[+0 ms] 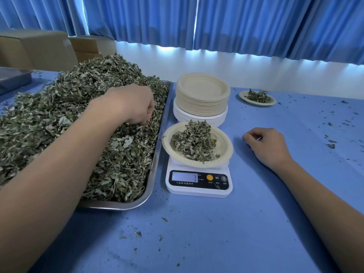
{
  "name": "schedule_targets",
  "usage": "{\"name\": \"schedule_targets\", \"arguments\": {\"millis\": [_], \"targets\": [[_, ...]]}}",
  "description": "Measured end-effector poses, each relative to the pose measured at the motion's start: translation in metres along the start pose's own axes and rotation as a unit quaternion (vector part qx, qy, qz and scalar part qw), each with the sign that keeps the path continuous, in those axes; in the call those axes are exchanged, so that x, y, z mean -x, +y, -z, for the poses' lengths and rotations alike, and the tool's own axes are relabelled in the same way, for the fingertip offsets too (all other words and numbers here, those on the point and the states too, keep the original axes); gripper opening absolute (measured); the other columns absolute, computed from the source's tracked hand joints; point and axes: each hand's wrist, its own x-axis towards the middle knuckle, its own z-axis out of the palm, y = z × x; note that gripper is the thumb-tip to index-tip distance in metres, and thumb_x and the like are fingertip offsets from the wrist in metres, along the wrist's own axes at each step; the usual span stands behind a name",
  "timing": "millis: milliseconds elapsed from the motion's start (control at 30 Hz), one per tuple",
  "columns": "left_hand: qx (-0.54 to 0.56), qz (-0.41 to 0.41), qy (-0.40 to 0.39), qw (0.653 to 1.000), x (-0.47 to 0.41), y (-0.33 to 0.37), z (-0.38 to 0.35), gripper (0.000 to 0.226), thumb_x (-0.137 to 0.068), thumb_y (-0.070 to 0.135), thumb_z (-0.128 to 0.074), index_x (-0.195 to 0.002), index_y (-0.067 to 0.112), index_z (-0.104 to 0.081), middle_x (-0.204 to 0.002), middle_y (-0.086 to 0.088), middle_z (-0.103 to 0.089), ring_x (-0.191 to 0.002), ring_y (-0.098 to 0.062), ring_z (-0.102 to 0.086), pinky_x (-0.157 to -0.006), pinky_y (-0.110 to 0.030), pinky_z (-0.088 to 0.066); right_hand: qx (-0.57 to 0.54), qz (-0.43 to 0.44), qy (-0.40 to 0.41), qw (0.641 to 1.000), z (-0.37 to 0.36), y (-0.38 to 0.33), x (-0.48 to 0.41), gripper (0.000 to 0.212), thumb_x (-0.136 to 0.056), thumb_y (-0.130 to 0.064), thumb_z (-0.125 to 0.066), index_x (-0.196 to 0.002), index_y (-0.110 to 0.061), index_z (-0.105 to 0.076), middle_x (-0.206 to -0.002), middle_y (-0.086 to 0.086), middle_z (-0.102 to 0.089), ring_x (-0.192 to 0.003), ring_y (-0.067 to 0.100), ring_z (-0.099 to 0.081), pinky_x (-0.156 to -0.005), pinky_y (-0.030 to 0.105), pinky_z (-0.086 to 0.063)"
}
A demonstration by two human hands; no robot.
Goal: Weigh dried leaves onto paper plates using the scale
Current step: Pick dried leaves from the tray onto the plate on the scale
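- The left hand (130,104) reaches into the dried leaves (59,115). Its fingers are bunched and curled downward, pinching a tuft, and the very tips are sunk among the flakes.
- The heap hides most of the metal tray (155,164), so only the near and right rims show. The heap's left part runs out of view.
- The scale (199,182) has a lit display, but the digits are too faint to read. Its platform is covered by the paper plate (222,150) sitting on it.
- The right hand (266,144) rests on the table (216,233) to the right of the scale. Its fingers are loosely curled under and hold nothing.
- The leaves are crisp, crumpled, grey-green shreds. A small mound of them lies on the weighing plate.
- The tray is shiny steel with rounded corners. The scale is glossy white plastic with a black panel and an orange button.
- Behind the scale stands a stack of plates (202,91), beige with fluted rims, on top of whiter ones.
- A second filled plate (258,98) sits far back on the right.
- The table covering is smooth and blue, dotted with leaf crumbs.
- Blurred cardboard boxes (39,48) stand at the back left.
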Motion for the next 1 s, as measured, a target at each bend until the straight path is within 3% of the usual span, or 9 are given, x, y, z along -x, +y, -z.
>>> {"name": "schedule_targets", "arguments": {"millis": [67, 167, 267, 400, 500, 700, 833, 933, 1000], "targets": [[0.007, -0.007, -0.008, 1.000, 0.000, 0.001, 0.000, 0.016, -0.085, 0.011, -0.076, -0.074, 0.022, -0.072, -0.079, 0.007, -0.067, -0.075, -0.014, -0.059, -0.064, -0.034, -0.042, 0.000, 0.000, -0.001, 1.000, 0.000, 0.000, 0.000, 0.025, -0.095, -0.024, -0.062, -0.073, -0.018, -0.072, -0.068, -0.009, -0.069, -0.068, 0.007, -0.063, -0.059, 0.015, -0.043], [0.034, -0.032, -0.040, 0.998, 0.003, 0.004, 0.001, 0.012, -0.085, 0.016, -0.079, -0.092, 0.022, -0.072, -0.093, 0.003, -0.069, -0.085, -0.020, -0.065, -0.073, -0.034, -0.048, -0.003, 0.001, -0.002, 1.000, 0.000, 0.000, 0.000, 0.026, -0.096, -0.024, -0.062, -0.072, -0.020, -0.072, -0.068, -0.009, -0.069, -0.067, 0.008, -0.064, -0.060, 0.018, -0.044], [0.109, -0.060, -0.007, 0.992, 0.003, 0.011, 0.000, 0.009, -0.088, 0.024, -0.075, -0.097, 0.022, -0.073, -0.096, 0.003, -0.070, -0.086, -0.018, -0.066, -0.076, -0.033, -0.051, -0.027, 0.005, 0.000, 1.000, 0.001, -0.003, 0.002, 0.027, -0.097, -0.027, -0.062, -0.072, -0.022, -0.072, -0.068, -0.007, -0.069, -0.064, 0.013, -0.064, -0.061, 0.022, -0.047], [0.155, -0.086, 0.007, 0.984, 0.003, 0.028, -0.008, 0.018, -0.093, 0.037, -0.068, -0.088, 0.021, -0.074, -0.076, 0.005, -0.071, -0.070, -0.010, -0.063, -0.059, -0.025, -0.043, -0.194, -0.002, -0.047, 0.980, 0.004, -0.024, 0.009, 0.029, -0.098, -0.037, -0.062, -0.078, -0.023, -0.075, -0.065, 0.001, -0.069, -0.047, 0.016, -0.057, -0.047, 0.022, -0.045], [0.125, -0.090, -0.022, 0.988, 0.002, 0.039, -0.019, 0.012, -0.092, 0.028, -0.067, -0.094, 0.018, -0.072, -0.080, 0.003, -0.069, -0.069, -0.009, -0.058, -0.057, -0.027, -0.040, -0.261, -0.021, -0.116, 0.958, 0.002, -0.040, 0.015, 0.029, -0.092, -0.047, -0.067, -0.085, -0.020, -0.076, -0.059, 0.009, -0.065, -0.043, 0.022, -0.054, -0.041, 0.027, -0.034], [0.144, -0.082, -0.031, 0.986, 0.000, 0.047, -0.030, 0.028, -0.088, 0.022, -0.069, -0.115, 0.016, -0.063, -0.084, 0.009, -0.053, -0.078, -0.014, -0.055, -0.068, -0.029, -0.041, -0.267, -0.078, -0.146, 0.949, 0.000, -0.049, 0.018, 0.013, -0.091, -0.019, -0.074, -0.095, -0.007, -0.072, -0.054, 0.005, -0.064, -0.043, 0.014, -0.055, -0.040, 0.024, -0.042], [0.189, -0.070, -0.017, 0.979, -0.007, 0.057, -0.039, 0.027, -0.086, 0.022, -0.071, -0.112, 0.018, -0.066, -0.083, 0.011, -0.055, -0.073, -0.008, -0.054, -0.067, -0.030, -0.044, -0.268, -0.101, -0.138, 0.948, 0.014, -0.041, 0.013, 0.004, -0.089, -0.009, -0.073, -0.089, -0.005, -0.073, -0.059, 0.008, -0.065, -0.045, 0.014, -0.054, -0.043, 0.023, -0.046], [0.230, -0.042, -0.016, 0.972, -0.013, 0.069, -0.040, 0.025, -0.084, 0.020, -0.073, -0.107, 0.021, -0.065, -0.098, 0.005, -0.060, -0.088, -0.016, -0.059, -0.075, -0.030, -0.049, -0.252, -0.105, -0.129, 0.953, 0.023, -0.031, 0.009, 0.002, -0.087, -0.007, -0.073, -0.087, -0.005, -0.074, -0.058, 0.006, -0.065, -0.049, 0.016, -0.056, -0.048, 0.025, -0.049], [0.268, -0.025, -0.008, 0.963, -0.018, 0.081, -0.036, 0.025, -0.082, 0.016, -0.073, -0.106, 0.020, -0.065, -0.107, 0.003, -0.060, -0.094, -0.017, -0.059, -0.072, -0.028, -0.047, -0.248, -0.113, -0.112, 0.956, 0.030, -0.023, 0.005, 0.003, -0.087, -0.006, -0.072, -0.086, -0.006, -0.075, -0.058, 0.005, -0.066, -0.050, 0.017, -0.056, -0.049, 0.025, -0.050]]}}
